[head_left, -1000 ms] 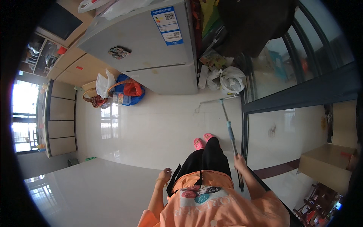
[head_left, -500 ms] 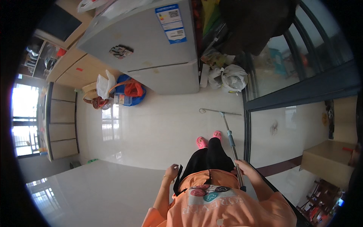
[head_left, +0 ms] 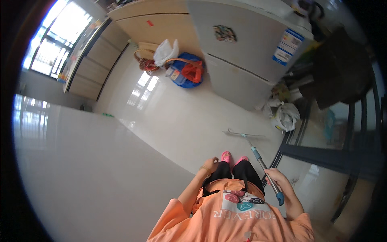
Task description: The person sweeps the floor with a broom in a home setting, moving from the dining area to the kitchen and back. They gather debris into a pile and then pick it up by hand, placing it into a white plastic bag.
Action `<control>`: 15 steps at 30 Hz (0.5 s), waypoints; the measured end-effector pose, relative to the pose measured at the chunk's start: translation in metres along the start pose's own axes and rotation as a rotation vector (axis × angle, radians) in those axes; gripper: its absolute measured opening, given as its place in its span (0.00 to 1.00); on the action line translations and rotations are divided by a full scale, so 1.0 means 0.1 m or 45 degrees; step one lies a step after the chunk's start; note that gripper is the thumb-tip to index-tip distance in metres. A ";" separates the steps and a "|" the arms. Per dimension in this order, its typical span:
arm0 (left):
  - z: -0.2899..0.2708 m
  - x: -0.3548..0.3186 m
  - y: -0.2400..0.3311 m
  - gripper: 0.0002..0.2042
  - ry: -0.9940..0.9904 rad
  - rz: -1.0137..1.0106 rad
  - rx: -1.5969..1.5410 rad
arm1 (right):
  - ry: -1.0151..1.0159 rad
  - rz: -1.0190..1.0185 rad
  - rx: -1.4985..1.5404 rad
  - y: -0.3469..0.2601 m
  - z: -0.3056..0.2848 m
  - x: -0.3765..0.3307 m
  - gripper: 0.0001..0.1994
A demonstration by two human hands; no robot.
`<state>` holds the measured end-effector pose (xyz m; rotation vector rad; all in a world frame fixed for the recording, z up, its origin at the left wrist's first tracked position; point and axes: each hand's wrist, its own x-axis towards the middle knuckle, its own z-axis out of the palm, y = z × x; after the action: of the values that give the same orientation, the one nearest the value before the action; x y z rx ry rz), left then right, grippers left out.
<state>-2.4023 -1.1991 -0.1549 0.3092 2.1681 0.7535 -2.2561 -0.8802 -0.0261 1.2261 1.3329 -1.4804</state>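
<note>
My right hand [head_left: 275, 175] is wrapped round the grey metal pole of a mop [head_left: 262, 163], which has blue-green grips. The pole slants forward, its top end beside my right forearm. Its thin, bare flat head [head_left: 244, 134] lies on the floor ahead of my pink clogs [head_left: 226, 156]. My left hand [head_left: 211, 164] hangs empty in front of my left thigh, its fingers loosely bent and partly hidden from view. Near my waist a black strap [head_left: 206, 188] lies against the orange top, apart from that hand.
A grey fridge [head_left: 240, 82] stands ahead, with white plastic bags [head_left: 285, 116] at its right foot. Baskets and a blue bag [head_left: 188, 83] sit by the wooden cabinet. A large pale glossy surface [head_left: 88, 161] spreads at left. A dark-framed glass sliding door [head_left: 334, 155] is at right.
My view has turned left, so the fridge and door shift rightward in it. My left hand has come forward, away from the black strap. The right hand keeps its hold on the mop.
</note>
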 end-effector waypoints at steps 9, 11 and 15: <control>0.29 -0.93 -1.07 0.14 0.347 -0.775 -0.311 | -0.072 -0.050 -0.526 -0.83 0.07 0.94 0.14; 0.53 -1.11 -1.04 0.14 0.420 -0.942 -0.574 | -0.082 -0.090 -0.675 -0.85 -0.07 0.98 0.17; 1.46 -1.55 -0.91 0.15 0.620 -1.080 -0.784 | -0.122 -0.067 -0.902 -0.73 -0.42 0.91 0.17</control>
<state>-2.1884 -1.2805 -0.1881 -1.1364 2.0576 0.9757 -2.3405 -0.8238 -0.0964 0.6548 1.6321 -0.9416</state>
